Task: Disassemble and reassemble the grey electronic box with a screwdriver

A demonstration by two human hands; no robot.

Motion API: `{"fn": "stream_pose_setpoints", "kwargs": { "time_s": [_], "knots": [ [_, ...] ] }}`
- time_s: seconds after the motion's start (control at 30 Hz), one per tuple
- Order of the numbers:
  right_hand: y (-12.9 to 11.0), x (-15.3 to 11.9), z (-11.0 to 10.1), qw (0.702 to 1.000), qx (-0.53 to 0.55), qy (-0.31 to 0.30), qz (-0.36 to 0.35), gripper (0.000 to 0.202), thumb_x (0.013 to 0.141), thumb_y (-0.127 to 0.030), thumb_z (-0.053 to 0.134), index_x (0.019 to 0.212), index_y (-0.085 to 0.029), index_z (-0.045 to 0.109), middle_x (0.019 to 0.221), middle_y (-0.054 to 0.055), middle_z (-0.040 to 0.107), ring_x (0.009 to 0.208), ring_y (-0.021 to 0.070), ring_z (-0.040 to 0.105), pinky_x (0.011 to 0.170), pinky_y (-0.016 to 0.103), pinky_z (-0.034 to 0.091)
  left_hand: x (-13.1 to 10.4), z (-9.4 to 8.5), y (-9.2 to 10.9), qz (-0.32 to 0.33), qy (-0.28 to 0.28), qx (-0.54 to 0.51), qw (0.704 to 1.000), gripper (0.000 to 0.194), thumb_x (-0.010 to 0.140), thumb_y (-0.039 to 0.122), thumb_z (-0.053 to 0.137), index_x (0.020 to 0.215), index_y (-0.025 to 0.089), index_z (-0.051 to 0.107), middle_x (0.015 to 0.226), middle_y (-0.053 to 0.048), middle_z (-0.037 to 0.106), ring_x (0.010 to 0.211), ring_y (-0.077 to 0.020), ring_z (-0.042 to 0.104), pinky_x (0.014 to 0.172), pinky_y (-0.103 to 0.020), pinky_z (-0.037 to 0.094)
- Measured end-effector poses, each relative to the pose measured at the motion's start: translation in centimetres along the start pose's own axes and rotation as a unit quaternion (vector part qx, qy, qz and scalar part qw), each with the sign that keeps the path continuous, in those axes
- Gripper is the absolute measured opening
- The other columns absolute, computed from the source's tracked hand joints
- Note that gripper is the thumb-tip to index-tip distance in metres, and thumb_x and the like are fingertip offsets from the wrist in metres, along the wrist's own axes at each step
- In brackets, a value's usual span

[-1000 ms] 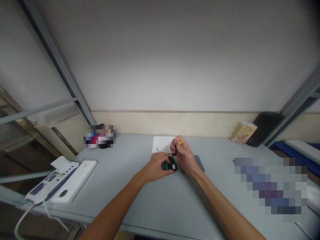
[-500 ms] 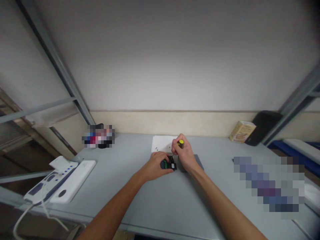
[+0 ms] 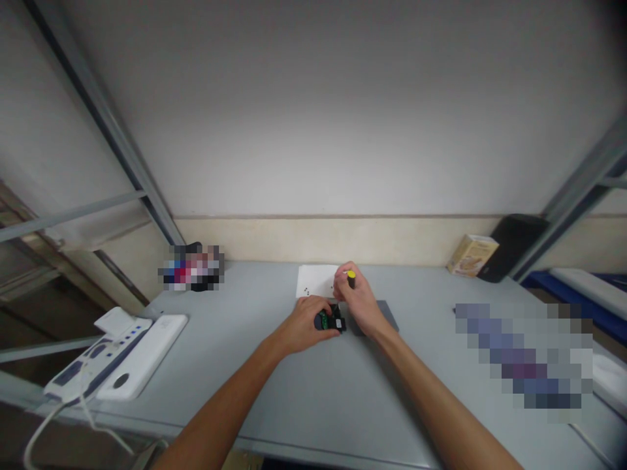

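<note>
My left hand (image 3: 306, 324) grips a small black device (image 3: 337, 322) with a green circuit board showing, low over the middle of the desk. Just to its right, my right hand (image 3: 360, 297) is closed around a screwdriver (image 3: 351, 279) with a yellow-capped handle. The tool's tip is too small to make out beside the device. Behind the hands lies a white sheet of paper (image 3: 313, 277) with several tiny dark pieces on it. A dark grey flat object (image 3: 388, 316) rests partly under my right wrist.
At the left stand a white power strip (image 3: 93, 359) and a white flat box (image 3: 147, 359) with cables. A yellow carton (image 3: 473, 256) leans by a black case (image 3: 514, 248) at the back right. Blurred items (image 3: 519, 359) lie at the right.
The yellow-capped handle has tilted slightly left and more upright in my right hand. The left hand's hold on the device looks the same.
</note>
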State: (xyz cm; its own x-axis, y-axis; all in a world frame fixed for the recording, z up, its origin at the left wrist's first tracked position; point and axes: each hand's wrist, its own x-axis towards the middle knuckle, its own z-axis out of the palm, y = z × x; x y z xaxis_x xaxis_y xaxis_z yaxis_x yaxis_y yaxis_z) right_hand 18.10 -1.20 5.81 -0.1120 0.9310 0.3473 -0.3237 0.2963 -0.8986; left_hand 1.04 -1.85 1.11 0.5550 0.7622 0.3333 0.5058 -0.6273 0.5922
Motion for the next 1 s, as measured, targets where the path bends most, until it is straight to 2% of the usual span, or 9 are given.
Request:
{"fn": "stream_pose_setpoints", "kwargs": {
  "time_s": [0.1, 0.27, 0.37, 0.47, 0.57, 0.7, 0.8, 0.87, 1.0],
  "knots": [
    [-0.1, 0.24, 0.19, 0.999, 0.033, -0.003, 0.01, 0.04, 0.095, -0.062, 0.05, 0.101, -0.024, 0.062, 0.071, -0.001, 0.05, 0.062, 0.0151, 0.046, 0.058, 0.028, 0.04, 0.04, 0.0, 0.11, -0.005, -0.001, 0.003, 1.0, 0.035, 0.077, 0.042, 0.08, 0.101, 0.025, 0.062, 0.108, -0.002, 0.07, 0.108, -0.025, 0.062, 0.1, -0.039, 0.04],
    [-0.55, 0.15, 0.01, 0.999, 0.051, 0.001, 0.005, 0.03, 0.086, -0.051, 0.07, 0.085, -0.024, 0.056, 0.084, 0.0, 0.062, 0.071, 0.0151, 0.057, 0.068, 0.029, 0.045, 0.04, 0.15, -0.15, -0.002, -0.002, 0.007, 1.0, 0.037, 0.078, 0.044, 0.08, 0.104, 0.024, 0.061, 0.111, -0.003, 0.07, 0.109, -0.0252, 0.061, 0.101, -0.039, 0.04],
    [-0.34, 0.04, -0.26, 1.0, 0.008, 0.024, 0.002, 0.034, 0.086, -0.049, 0.072, 0.085, -0.026, 0.047, 0.066, -0.006, 0.055, 0.053, 0.0116, 0.046, 0.054, 0.025, 0.037, -0.02, 0.14, -0.3, 0.012, -0.006, 0.008, 1.0, 0.036, 0.079, 0.044, 0.079, 0.103, 0.024, 0.061, 0.112, -0.003, 0.07, 0.11, -0.0243, 0.061, 0.101, -0.038, 0.039],
    [-0.03, 0.11, -0.28, 0.999, -0.022, 0.026, -0.006, 0.031, 0.092, -0.056, 0.06, 0.094, -0.026, 0.053, 0.06, -0.007, 0.045, 0.051, 0.0121, 0.039, 0.05, 0.025, 0.034, -0.04, 0.11, -0.33, 0.016, -0.005, 0.01, 1.0, 0.034, 0.08, 0.045, 0.079, 0.102, 0.024, 0.062, 0.11, -0.002, 0.07, 0.11, -0.024, 0.061, 0.101, -0.038, 0.039],
    [-0.12, 0.26, -0.16, 1.0, 0.023, -0.002, 0.006, 0.036, 0.096, -0.058, 0.05, 0.106, -0.025, 0.061, 0.073, -0.002, 0.053, 0.062, 0.0138, 0.049, 0.06, 0.027, 0.042, -0.03, 0.12, -0.3, 0.011, -0.001, 0.013, 1.0, 0.035, 0.078, 0.045, 0.08, 0.1, 0.024, 0.062, 0.111, -0.003, 0.07, 0.111, -0.025, 0.061, 0.101, -0.038, 0.04],
    [-0.52, 0.18, -0.26, 0.998, 0.054, 0.001, 0.014, 0.027, 0.085, -0.047, 0.073, 0.086, -0.024, 0.06, 0.097, 0.002, 0.064, 0.083, 0.0162, 0.062, 0.077, 0.029, 0.048, -0.03, 0.07, -0.17, 0.011, -0.004, 0.017, 1.0, 0.033, 0.079, 0.044, 0.08, 0.098, 0.024, 0.062, 0.113, -0.003, 0.07, 0.111, -0.025, 0.061, 0.102, -0.039, 0.039],
    [-0.39, 0.06, -0.45, 0.997, 0.068, 0.024, 0.014, 0.033, 0.083, -0.044, 0.076, 0.081, -0.024, 0.05, 0.078, -0.002, 0.062, 0.064, 0.0125, 0.056, 0.064, 0.026, 0.044, -0.07, -0.02, -0.03, 0.012, -0.006, 0.023, 1.0, 0.032, 0.08, 0.045, 0.079, 0.097, 0.024, 0.062, 0.115, -0.004, 0.07, 0.111, -0.025, 0.062, 0.103, -0.04, 0.038],
    [-0.21, 0.07, -0.53, 0.997, 0.062, 0.035, 0.014, 0.03, 0.088, -0.049, 0.07, 0.086, -0.026, 0.051, 0.058, -0.008, 0.046, 0.049, 0.0107, 0.04, 0.052, 0.024, 0.035, -0.09, -0.05, 0.05, 0.014, -0.01, 0.03, 0.999, 0.032, 0.081, 0.045, 0.077, 0.098, 0.023, 0.061, 0.116, -0.004, 0.069, 0.112, -0.0249, 0.061, 0.104, -0.041, 0.037],
    [-0.35, 0.25, -0.65, 0.992, 0.118, 0.005, 0.034, 0.036, 0.096, -0.057, 0.052, 0.111, -0.026, 0.062, 0.069, -0.003, 0.048, 0.058, 0.0127, 0.044, 0.058, 0.027, 0.04, -0.13, -0.01, 0.06, 0.019, -0.011, 0.034, 0.999, 0.032, 0.082, 0.044, 0.077, 0.1, 0.023, 0.059, 0.118, -0.003, 0.069, 0.112, -0.0241, 0.061, 0.106, -0.042, 0.033]
  ]
}}
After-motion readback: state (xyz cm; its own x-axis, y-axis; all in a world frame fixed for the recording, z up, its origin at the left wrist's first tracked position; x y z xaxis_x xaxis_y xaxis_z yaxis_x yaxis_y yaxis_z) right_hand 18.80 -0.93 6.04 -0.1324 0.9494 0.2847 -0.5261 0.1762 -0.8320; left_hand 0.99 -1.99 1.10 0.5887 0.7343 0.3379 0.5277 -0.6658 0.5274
